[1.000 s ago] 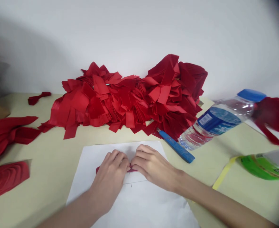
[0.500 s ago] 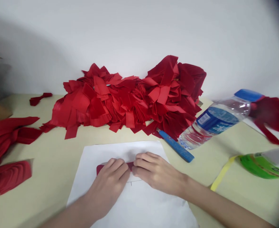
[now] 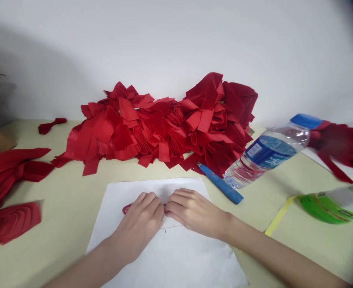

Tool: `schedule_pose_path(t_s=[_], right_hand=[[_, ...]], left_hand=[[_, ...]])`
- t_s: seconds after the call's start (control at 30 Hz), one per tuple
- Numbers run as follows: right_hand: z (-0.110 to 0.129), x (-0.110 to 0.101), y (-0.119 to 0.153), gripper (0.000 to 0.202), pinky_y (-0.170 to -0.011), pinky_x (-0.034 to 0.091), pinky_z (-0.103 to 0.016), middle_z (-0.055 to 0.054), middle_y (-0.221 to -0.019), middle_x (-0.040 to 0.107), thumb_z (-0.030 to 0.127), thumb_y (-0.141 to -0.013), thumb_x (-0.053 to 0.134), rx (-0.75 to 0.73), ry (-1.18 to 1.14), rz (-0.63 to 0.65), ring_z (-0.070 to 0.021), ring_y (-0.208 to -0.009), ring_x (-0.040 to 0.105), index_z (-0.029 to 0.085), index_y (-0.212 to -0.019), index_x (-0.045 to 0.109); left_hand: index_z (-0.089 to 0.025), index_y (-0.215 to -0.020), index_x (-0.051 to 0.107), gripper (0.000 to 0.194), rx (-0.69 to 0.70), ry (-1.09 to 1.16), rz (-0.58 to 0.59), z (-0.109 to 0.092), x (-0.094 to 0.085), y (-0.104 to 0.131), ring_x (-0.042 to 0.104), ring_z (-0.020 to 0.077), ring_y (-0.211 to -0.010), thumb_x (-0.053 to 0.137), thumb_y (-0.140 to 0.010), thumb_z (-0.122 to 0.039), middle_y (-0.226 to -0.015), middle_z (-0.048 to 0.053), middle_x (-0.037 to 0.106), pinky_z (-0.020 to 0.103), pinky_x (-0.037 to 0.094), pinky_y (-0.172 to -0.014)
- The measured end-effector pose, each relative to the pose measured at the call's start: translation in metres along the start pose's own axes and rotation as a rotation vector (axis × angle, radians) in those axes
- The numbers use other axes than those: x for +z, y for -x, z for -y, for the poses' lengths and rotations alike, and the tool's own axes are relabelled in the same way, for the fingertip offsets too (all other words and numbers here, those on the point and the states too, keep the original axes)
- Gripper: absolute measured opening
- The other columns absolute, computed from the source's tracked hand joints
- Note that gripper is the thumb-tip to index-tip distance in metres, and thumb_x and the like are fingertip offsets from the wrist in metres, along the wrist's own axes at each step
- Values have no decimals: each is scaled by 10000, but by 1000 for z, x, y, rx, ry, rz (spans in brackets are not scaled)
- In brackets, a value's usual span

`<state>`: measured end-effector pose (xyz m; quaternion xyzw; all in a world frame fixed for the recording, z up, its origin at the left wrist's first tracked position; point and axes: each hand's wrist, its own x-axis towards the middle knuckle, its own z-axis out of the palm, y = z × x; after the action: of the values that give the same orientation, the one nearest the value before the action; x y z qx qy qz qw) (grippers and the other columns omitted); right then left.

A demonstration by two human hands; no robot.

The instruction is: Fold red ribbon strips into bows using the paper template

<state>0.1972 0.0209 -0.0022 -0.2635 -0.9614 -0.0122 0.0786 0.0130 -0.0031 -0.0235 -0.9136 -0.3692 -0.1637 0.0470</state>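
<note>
Over a white paper sheet [image 3: 176, 264] my two hands meet at a strip of red ribbon [image 3: 126, 209]. My left hand [image 3: 143, 224] is closed on the ribbon, with a looped end poking out to its left. Close beside it, my right hand [image 3: 191, 210] pinches the same ribbon near its middle. A small piece of red shows between the fingertips; most of the strip is hidden under the hands. Just below them, a drawn line with a short tick [image 3: 165, 230] crosses the paper.
A large heap of red ribbon pieces [image 3: 152, 132] lies along the wall. Right of the paper are a blue box cutter [image 3: 221, 184], a water bottle [image 3: 265, 152] and a green-labelled roll [image 3: 326, 208] beside a yellow strip [image 3: 280, 216]. More red ribbons [image 3: 8, 176] lie at left.
The ribbon's left end, flat before, now shows a curled loop. Both hands stay together at the ribbon, fingers slightly shifted. The view has moved a little.
</note>
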Motion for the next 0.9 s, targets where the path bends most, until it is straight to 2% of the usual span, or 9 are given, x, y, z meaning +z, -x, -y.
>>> schedule_pose_path(t_s=[0.13, 0.23, 0.43, 0.57, 0.67, 0.8, 0.9], right_hand=[[1, 6, -4, 226, -693, 418, -322, -56, -729, 597, 183, -909, 420, -21, 117, -17, -185, -725, 538, 126, -762, 582], [-2, 9, -9, 194, -655, 412, -325, -61, -714, 596, 161, -878, 443, -18, 108, 18, -194, -707, 541, 121, -742, 576], [-10, -5, -20, 161, -682, 430, -296, -33, -709, 595, 229, -853, 508, 25, 19, 75, -167, -687, 549, 146, -724, 553], [-9, -15, -22, 188, -713, 427, -304, -42, -721, 606, 258, -866, 511, 70, -78, 140, -173, -714, 566, 143, -728, 568], [-11, -22, -23, 131, -723, 417, -292, -29, -736, 625, 226, -845, 538, 96, -210, 157, -167, -732, 577, 148, -763, 604], [-20, -28, -27, 53, -624, 400, -204, 39, -712, 647, 213, -790, 614, 141, -544, 258, -96, -642, 571, 191, -807, 659], [-24, -25, -31, 70, -582, 386, -183, 41, -686, 660, 228, -756, 657, 194, -622, 315, -81, -611, 572, 191, -805, 691]], left_hand=[[-151, -680, 567, 213, -78, 111, 60, 5, -4, -6, 491, 180, -708, 447, -845, -89, -695, 27, 568, 345, 416, -662], [-151, -718, 589, 188, -104, 156, 89, 8, -7, -9, 500, 182, -758, 465, -858, -140, -721, 22, 588, 353, 414, -726], [-138, -758, 591, 242, -108, 120, 151, 9, -7, -11, 498, 202, -786, 377, -868, -104, -757, 52, 598, 380, 393, -751], [-139, -727, 561, 228, -133, 153, 190, 14, -10, -14, 499, 199, -775, 371, -844, -94, -727, 47, 587, 386, 384, -761], [-165, -663, 521, 196, -126, 207, 230, 21, -21, -18, 493, 167, -710, 409, -813, -106, -648, 2, 562, 347, 391, -730], [-184, -604, 495, 178, -113, 451, 371, 31, -36, -23, 478, 126, -652, 455, -767, -124, -623, -42, 552, 285, 395, -684], [-179, -541, 472, 212, -118, 489, 374, 32, -36, -25, 469, 139, -688, 462, -737, -98, -608, -34, 542, 291, 389, -701]])
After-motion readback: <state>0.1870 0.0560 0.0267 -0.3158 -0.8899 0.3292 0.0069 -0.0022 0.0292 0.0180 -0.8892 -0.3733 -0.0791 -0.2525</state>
